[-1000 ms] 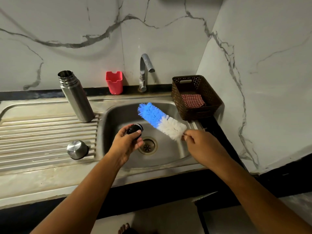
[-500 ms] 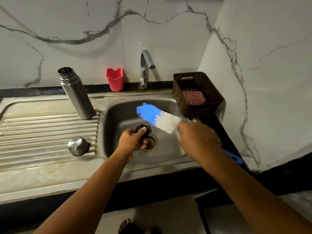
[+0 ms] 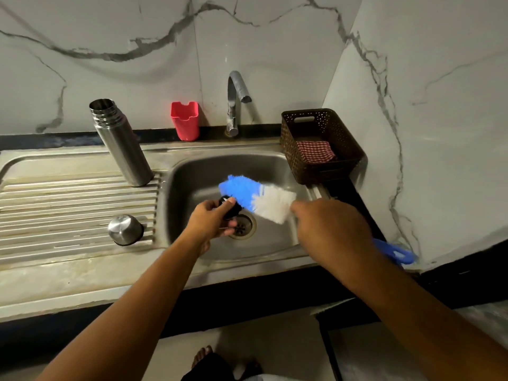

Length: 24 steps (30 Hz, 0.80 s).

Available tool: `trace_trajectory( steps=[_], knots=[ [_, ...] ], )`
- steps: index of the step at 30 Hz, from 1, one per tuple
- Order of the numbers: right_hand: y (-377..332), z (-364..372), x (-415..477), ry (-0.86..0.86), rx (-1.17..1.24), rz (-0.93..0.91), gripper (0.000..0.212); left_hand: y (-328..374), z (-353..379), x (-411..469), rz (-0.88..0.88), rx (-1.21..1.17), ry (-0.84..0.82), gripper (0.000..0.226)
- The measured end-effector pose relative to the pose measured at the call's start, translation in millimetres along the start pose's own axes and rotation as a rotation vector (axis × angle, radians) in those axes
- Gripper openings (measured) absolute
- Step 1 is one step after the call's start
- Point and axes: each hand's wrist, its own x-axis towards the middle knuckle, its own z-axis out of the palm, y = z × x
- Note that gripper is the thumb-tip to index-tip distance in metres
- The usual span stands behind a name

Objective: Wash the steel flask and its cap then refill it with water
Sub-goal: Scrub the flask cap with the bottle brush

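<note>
Left hand (image 3: 211, 220) holds stopper (image 3: 233, 209), right hand (image 3: 330, 229) brush (image 3: 261, 199) (bristles touching).

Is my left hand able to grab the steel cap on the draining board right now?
Probably not yet: the left hand grips the black stopper over the sink. Nothing stands between it and the steel cap, so it only needs to let go first.

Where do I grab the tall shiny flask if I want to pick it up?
Wrap your hand round the middle of the steel flask, below the ridged neck, coming from the front. It stands upright on the drainboard, its body smooth and round, with the wall behind it.
</note>
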Motion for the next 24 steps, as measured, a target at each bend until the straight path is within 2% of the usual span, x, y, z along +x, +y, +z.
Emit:
trace_trajectory(
  steps=[4, 9, 16, 20, 24],
  knots=[
    [-17, 17, 25, -0.072, 0.078, 0.066, 0.027, -3, 26, -13, -0.010, -0.028, -0.113, 0.045],
    [7, 22, 24, 0.008, 0.326, 0.102, 0.019, -10, 6, -3, -0.044, -0.174, -0.045, 0.055],
    [16, 39, 7, -0.010, 0.462, 0.114, 0.026, -5, 3, -5, -0.024, -0.330, -0.064, 0.021],
    [18, 42, 9, -0.025, 0.505, 0.120, 0.025, -4, 4, -5, 0.009, -0.320, -0.046, 0.043],
    [32, 15, -1, 0.048, 0.397, 0.109, 0.029, -4, -3, 1, 0.064, -0.174, 0.027, 0.049]
  ],
)
